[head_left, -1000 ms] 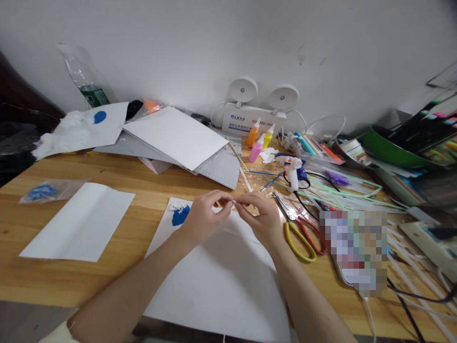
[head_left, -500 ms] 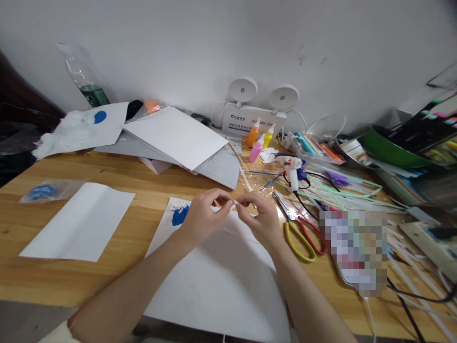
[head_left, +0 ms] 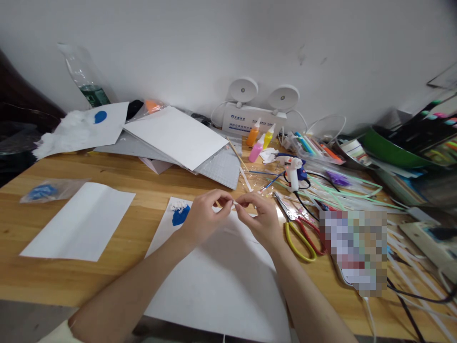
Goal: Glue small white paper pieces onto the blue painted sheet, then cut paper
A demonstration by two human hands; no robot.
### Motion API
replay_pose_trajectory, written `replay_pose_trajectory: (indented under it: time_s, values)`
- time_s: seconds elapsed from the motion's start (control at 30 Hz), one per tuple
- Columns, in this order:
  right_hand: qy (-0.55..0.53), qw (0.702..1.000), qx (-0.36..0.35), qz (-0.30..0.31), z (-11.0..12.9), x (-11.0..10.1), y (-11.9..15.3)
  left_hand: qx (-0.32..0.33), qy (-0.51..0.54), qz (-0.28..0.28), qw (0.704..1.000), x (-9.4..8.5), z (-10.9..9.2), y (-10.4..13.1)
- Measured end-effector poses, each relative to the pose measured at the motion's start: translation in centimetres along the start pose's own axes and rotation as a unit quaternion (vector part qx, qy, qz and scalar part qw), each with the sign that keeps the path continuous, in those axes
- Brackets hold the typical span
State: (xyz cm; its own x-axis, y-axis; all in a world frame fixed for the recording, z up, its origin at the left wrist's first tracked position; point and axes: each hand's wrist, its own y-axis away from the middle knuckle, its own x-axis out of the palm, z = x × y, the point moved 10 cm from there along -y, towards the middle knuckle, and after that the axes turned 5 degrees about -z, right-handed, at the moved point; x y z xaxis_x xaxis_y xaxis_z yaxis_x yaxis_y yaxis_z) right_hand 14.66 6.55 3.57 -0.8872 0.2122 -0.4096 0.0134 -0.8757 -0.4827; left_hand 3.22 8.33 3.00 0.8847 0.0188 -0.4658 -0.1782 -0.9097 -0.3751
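My left hand (head_left: 209,216) and my right hand (head_left: 259,214) meet above the far part of a large white sheet (head_left: 214,290). Between their pinched fingertips is a small white piece (head_left: 234,203), too small for me to tell its kind. Both hands are closed on it. At the sheet's upper left corner, beside my left hand, lies a patch of blue material (head_left: 180,216) with small white bits (head_left: 178,206) along its top. To the right of my right hand rest scissors (head_left: 300,236) with one yellow and one red handle.
A folded white paper (head_left: 78,224) and a bag of blue material (head_left: 43,192) lie left. Behind are white boards (head_left: 178,136), a grey cutting mat (head_left: 223,166), squeeze bottles (head_left: 256,148) and a glue gun (head_left: 293,171). A phone (head_left: 353,252), its screen blurred, and cables lie right.
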Motion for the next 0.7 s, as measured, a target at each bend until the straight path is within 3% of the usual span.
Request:
replay_pose_trajectory:
  time_s: [0.7]
  values:
    - [-0.006,1.000,0.012,-0.012,-0.17,-0.37,-0.10,-0.001,0.016,0.013,1.000,0.03,-0.65,0.06]
